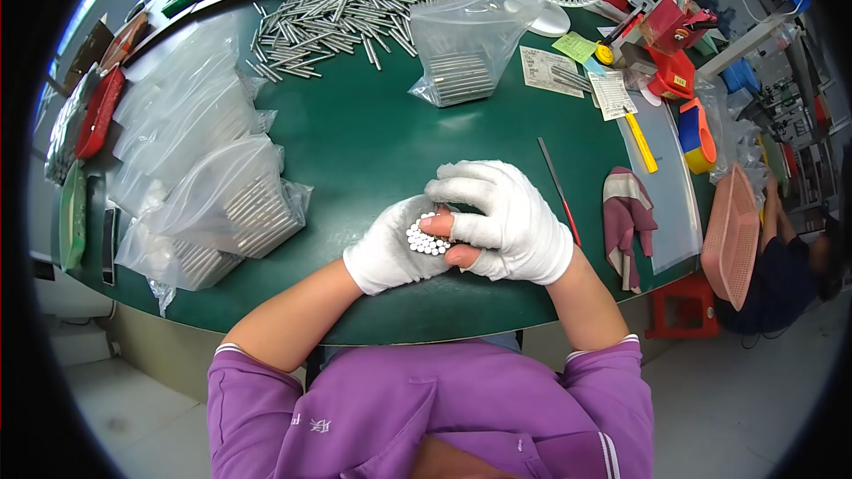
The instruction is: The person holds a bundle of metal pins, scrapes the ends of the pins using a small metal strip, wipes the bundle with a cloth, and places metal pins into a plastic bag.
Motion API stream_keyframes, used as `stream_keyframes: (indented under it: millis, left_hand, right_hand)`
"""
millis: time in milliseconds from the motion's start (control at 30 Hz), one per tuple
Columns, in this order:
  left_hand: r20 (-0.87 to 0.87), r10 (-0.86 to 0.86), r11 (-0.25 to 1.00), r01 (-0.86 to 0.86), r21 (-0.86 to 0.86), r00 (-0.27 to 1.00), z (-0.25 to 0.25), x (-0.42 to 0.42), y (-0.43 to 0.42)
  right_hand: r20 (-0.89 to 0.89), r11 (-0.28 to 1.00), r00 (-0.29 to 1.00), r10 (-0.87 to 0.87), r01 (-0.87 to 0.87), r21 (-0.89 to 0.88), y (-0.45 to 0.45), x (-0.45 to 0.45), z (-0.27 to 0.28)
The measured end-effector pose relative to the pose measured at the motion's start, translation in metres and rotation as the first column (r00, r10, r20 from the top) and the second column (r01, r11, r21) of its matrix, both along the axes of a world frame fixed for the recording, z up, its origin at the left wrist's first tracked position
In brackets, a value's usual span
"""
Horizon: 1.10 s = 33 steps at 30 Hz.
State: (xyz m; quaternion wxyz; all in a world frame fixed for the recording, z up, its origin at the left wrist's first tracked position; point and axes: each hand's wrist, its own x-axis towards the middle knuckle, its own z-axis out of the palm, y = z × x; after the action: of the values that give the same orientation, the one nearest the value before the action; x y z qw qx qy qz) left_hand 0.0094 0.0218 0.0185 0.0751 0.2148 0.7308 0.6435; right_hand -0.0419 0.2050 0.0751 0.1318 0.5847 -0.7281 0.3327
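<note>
Many bundled rods (428,240) between left hand (397,247) and right hand (508,223), both in a grasp around them

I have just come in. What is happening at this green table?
A person in white gloves is handling a bundle of thin rods, seen end-on. The left grip cups the bundle, and bare fingertips of the right grip rest against it. Farther back on the green table, many loose rods lie in a heap. A clear bag with rods inside lies near the heap, and more bags are piled at the left.
</note>
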Motion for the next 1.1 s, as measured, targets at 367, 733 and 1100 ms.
stream_keyframes:
  millis: [367, 733, 1100]
  left_hand:
    - [-0.015, -0.011, 1.000, 0.011, 0.020, 1.000, -0.005, 0.001, -0.002]
    - [0.000, -0.001, 1.000, 0.001, 0.023, 1.000, 0.000, 0.001, -0.001]
    - [-0.261, -0.105, 0.971, 0.041, -0.238, 0.960, -0.010, -0.006, -0.004]
  right_hand:
    - [-0.003, 0.998, 1.000, -0.005, 0.005, 0.059, 0.004, -0.003, -0.003]
    - [-0.039, 0.998, 0.999, -0.008, 0.011, 0.060, 0.002, -0.005, -0.002]
    - [0.007, 0.995, 0.999, 0.050, -0.051, 0.091, -0.007, 0.003, 0.003]
